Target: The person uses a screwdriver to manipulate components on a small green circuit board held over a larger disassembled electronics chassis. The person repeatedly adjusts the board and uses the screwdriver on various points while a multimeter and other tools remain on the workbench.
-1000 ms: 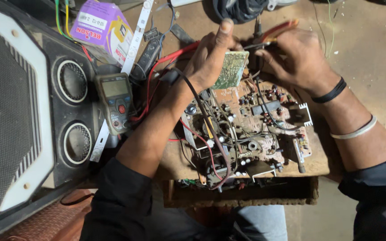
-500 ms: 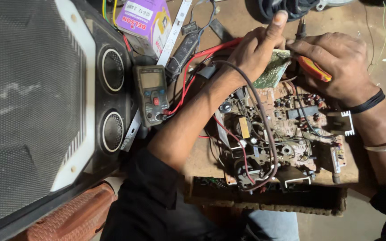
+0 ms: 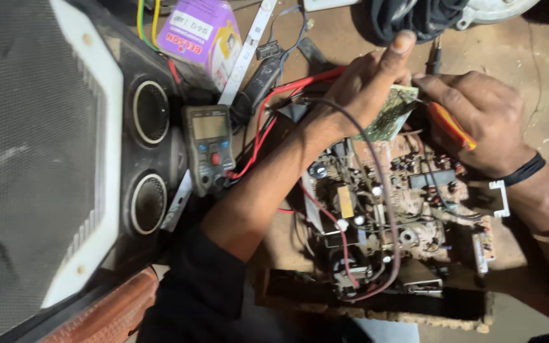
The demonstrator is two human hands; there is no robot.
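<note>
Item: electronics repair bench, head view.

- Left hand, upper centre of the frame: fingers closed in a pinch on a small green circuit board, held tilted just above the large board; thumb raised.
- Right hand, upper right: closed around an orange-handled tool, its tip meeting the small board's right edge. Whether it is a probe, a driver or an iron cannot be told.
- Large circuit board, centre right: crowded with components, resting on a dark tray at lower centre; a dark cable loops across it.
- Multimeter, centre left, lying face up; red leads run from it toward the hands.
- Speaker cabinet, left half of the frame, two round drivers facing up.
- Purple packet, top left of centre.

Step in hand, as judged: working on a point at the small board's edge. The next move calls for a steady left grip and fine tip placement, clear of the neighbouring parts.
</note>
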